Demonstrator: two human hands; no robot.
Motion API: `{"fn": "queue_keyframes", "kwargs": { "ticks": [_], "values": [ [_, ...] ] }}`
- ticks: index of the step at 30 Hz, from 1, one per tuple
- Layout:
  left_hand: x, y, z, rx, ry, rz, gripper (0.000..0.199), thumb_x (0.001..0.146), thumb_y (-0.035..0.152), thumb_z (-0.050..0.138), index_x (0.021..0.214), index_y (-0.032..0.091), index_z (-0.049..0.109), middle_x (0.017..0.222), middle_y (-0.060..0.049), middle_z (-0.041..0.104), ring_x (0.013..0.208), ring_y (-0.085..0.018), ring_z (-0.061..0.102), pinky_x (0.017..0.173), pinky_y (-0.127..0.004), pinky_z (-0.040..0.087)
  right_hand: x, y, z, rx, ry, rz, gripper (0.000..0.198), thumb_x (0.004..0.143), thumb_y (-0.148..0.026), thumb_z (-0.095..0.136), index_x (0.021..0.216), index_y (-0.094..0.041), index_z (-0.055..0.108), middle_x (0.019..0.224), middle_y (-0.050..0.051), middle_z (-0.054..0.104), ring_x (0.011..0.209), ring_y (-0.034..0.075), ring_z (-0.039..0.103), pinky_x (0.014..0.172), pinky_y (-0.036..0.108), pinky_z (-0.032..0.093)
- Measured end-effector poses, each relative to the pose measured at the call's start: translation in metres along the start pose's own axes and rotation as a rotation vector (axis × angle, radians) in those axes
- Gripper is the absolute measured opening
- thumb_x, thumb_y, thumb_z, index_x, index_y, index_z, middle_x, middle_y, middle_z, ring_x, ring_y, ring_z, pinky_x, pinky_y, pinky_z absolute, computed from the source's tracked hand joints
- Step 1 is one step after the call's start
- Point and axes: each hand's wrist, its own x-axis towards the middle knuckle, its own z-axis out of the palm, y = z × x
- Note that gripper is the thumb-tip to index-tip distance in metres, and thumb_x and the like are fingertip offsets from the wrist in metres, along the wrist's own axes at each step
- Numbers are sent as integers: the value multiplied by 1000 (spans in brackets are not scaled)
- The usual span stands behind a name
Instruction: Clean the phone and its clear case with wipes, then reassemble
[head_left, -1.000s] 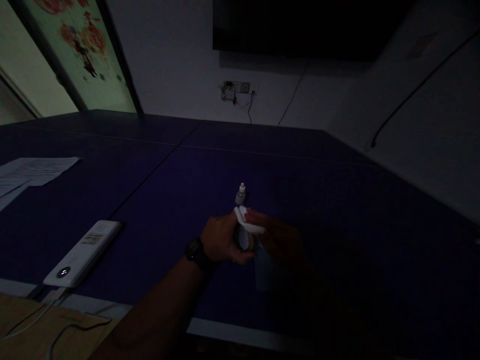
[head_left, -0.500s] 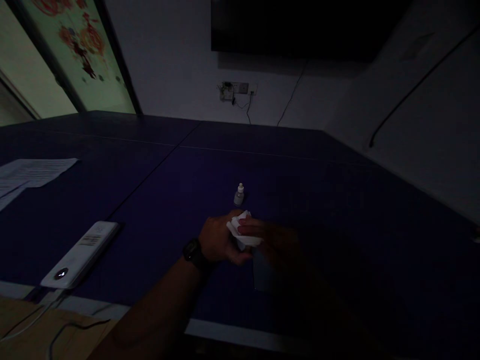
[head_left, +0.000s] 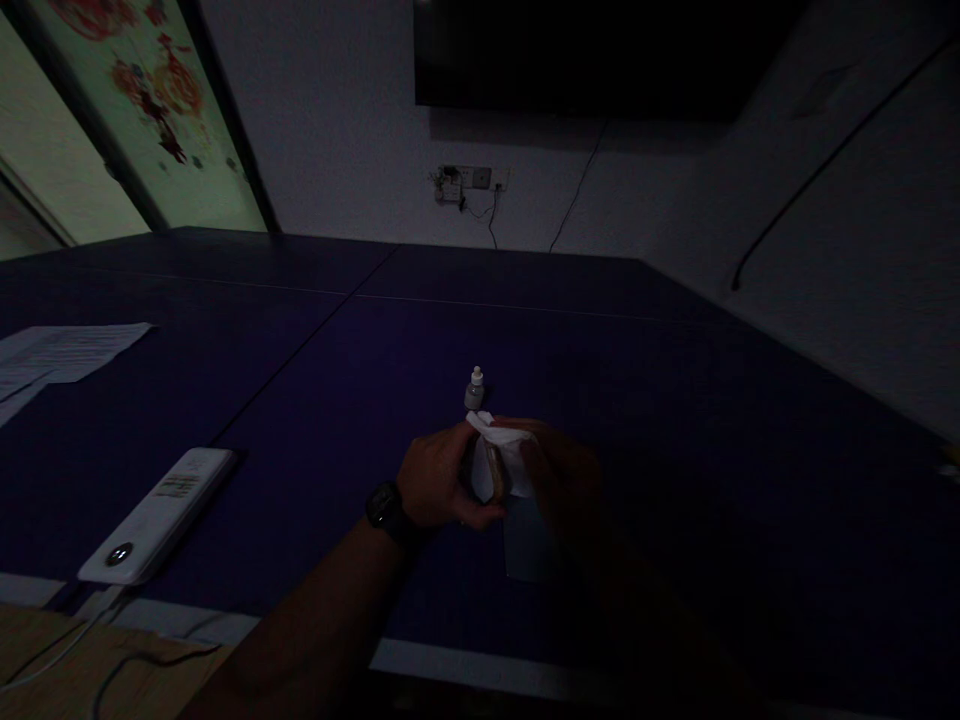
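My left hand [head_left: 435, 478], a dark watch [head_left: 385, 505] on its wrist, grips a small rounded object [head_left: 496, 474] with a brownish edge and a pale face; its kind is unclear in the dim light. A crumpled white tissue [head_left: 517, 462] is pinched in my right hand [head_left: 566, 470], against the object's right side. The right fingers are partly lost in shadow. Just beyond both hands, a small dropper bottle [head_left: 474, 391] with a white cap stands upright on the table. Below the hands lies a flat grey-blue rectangle [head_left: 529, 548].
A white power bank [head_left: 161, 515] with a cable plugged in lies at the left on the dark blue table [head_left: 360, 370]. Printed papers [head_left: 75, 352] are farther left. Behind the table, a wall socket [head_left: 472, 178] sits below a large black screen [head_left: 600, 55].
My right hand has shifted slightly right with the tissue, uncovering the brown edge and pale face of the object in my left hand. The left hand stays nearly in place.
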Motion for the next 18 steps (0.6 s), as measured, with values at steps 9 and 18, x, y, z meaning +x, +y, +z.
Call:
{"fn": "queue_keyframes", "kwargs": {
  "ticks": [9, 18],
  "values": [
    [0, -1, -1, 34, -37, 207, 81, 79, 68, 73, 146, 30, 49, 138, -14, 57, 125, -31, 58, 99, -47, 54, 3, 19, 10, 105, 152, 343, 49, 97, -60, 52, 81, -19, 74, 67, 2, 69, 61, 19, 64, 51, 27, 51],
    [-2, -17, 4, -128, 11, 153, 107, 65, 56, 90, 149, 31, 28, 137, -17, 46, 127, -36, 52, 101, -59, 51, -3, 19, 19, -8, -106, -17, 41, 82, -34, 76, 121, -23, 70, 119, 10, 76, 107, 27, 73, 94, 41, 60]
  ]
}}
